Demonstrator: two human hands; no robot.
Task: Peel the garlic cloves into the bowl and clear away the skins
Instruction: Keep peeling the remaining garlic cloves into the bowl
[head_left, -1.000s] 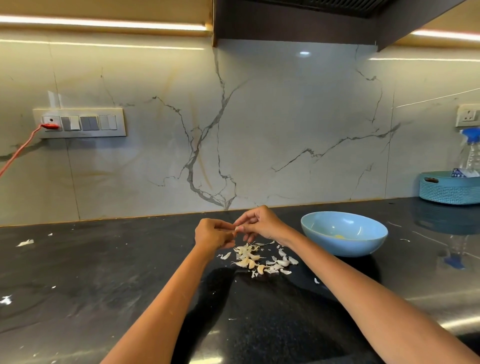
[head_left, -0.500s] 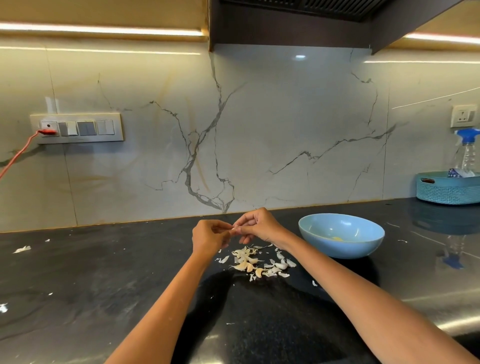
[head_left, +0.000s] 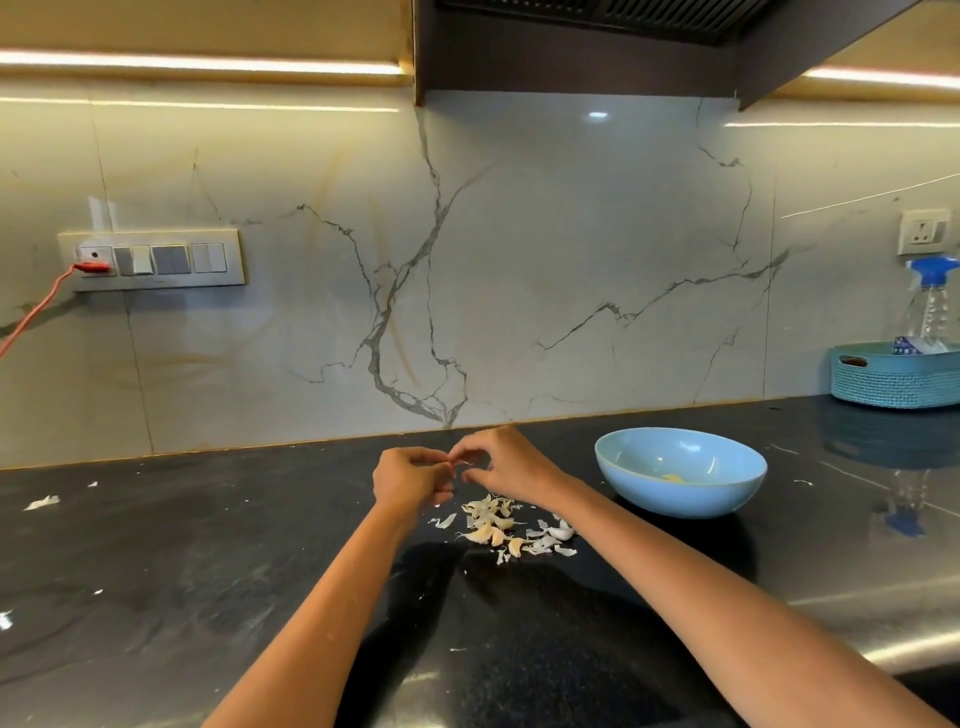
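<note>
Above the black counter, my left hand and my right hand meet fingertip to fingertip, both pinching one small garlic clove that their fingers almost hide. Just below them lies a pile of garlic cloves and papery skins. A light blue bowl stands to the right of the pile, with a pale yellowish peeled piece at its bottom.
A teal basket with a spray bottle sits at the back right. Stray skin scraps lie on the counter at the left. A red cable runs from the wall switch panel.
Both hands stay together over the pile, fingers shifting slightly on the clove. The camera has tilted a little, so the scene sits lower in the frame.
</note>
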